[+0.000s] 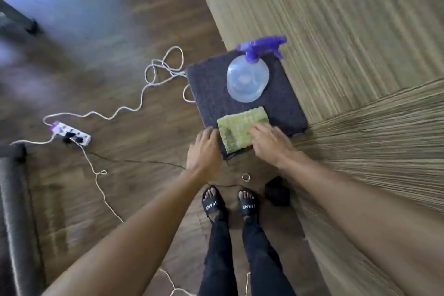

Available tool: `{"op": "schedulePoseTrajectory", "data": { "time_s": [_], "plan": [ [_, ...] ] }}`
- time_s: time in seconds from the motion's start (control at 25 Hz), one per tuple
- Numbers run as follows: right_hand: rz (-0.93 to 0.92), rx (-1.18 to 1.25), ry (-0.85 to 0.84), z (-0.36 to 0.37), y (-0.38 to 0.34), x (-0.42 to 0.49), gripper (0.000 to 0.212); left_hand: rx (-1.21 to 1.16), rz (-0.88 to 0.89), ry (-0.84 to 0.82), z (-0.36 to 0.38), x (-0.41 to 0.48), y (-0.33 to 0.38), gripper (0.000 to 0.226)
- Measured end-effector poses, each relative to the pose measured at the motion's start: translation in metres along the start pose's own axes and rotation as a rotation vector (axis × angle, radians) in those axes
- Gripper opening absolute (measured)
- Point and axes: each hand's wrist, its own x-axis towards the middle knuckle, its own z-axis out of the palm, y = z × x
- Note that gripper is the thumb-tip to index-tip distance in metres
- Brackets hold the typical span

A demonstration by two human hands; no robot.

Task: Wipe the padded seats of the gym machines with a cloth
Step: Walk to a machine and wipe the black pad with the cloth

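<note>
The padded seat (211,94) is a dark grey-purple square with a fuzzy-looking top, lying level and turned slightly askew. The cloth (236,128) is a yellow-green rectangle with a waffle-like grid, mottled darker toward its near left part. It lies flat on the seat's near edge, with the spread fingers of the right hand (269,143) resting on its right side.

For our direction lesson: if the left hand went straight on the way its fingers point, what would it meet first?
The left hand, already at the dark pad, would skim past the cloth and probably meet the spray bottle first; depth is unclear.
</note>
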Motion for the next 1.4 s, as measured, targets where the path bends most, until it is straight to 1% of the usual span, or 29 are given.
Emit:
{"op": "schedulePoseTrajectory", "data": {
  "time_s": [0.08, 0.16, 0.24, 0.32, 0.44, 0.68, 0.84, 1.0, 1.16, 1.32, 1.4],
  "plan": [
    [-0.063, 0.011, 0.093, -0.001, 0.010, 0.029, 0.033, 0.017, -0.044, 0.066, 0.006, 0.024, -0.001, 0.060],
    [-0.129, 0.011, 0.100, -0.013, 0.016, 0.059, 0.040, 0.053, -0.092, 0.071, 0.010, 0.044, -0.005, 0.066],
    [-0.157, -0.012, 0.007, -0.014, 0.018, 0.075, 0.046, 0.086, -0.101, 0.022, 0.022, 0.053, -0.006, 0.069],
    [-0.166, -0.048, -0.059, -0.012, 0.022, 0.082, 0.045, 0.101, -0.101, -0.010, 0.030, 0.054, -0.009, 0.074],
    [-0.172, -0.015, -0.086, -0.010, 0.021, 0.084, 0.042, 0.105, -0.090, 0.019, 0.034, 0.054, -0.012, 0.079],
    [-0.092, -0.018, -0.248, -0.015, 0.019, 0.090, 0.054, 0.064, -0.090, 0.012, 0.026, 0.056, -0.012, 0.075],
    [-0.055, -0.022, -0.285, -0.015, 0.013, 0.089, 0.046, 0.035, -0.090, -0.003, 0.025, 0.056, -0.013, 0.075],
    [-0.012, 0.018, -0.345, -0.022, 0.014, 0.088, 0.032, 0.031, -0.094, -0.016, 0.025, 0.057, -0.012, 0.077],
    [0.083, 0.119, -0.477, -0.023, 0.019, 0.087, 0.041, 0.020, -0.106, -0.034, 0.024, 0.057, -0.012, 0.080],
    [0.093, 0.188, -0.530, -0.020, 0.021, 0.086, 0.026, 0.020, -0.110, -0.035, 0.024, 0.056, -0.011, 0.081],
    [0.079, 0.253, -0.567, -0.020, 0.024, 0.083, 0.027, 0.020, -0.113, -0.040, 0.023, 0.056, -0.009, 0.081]
  ]
}}
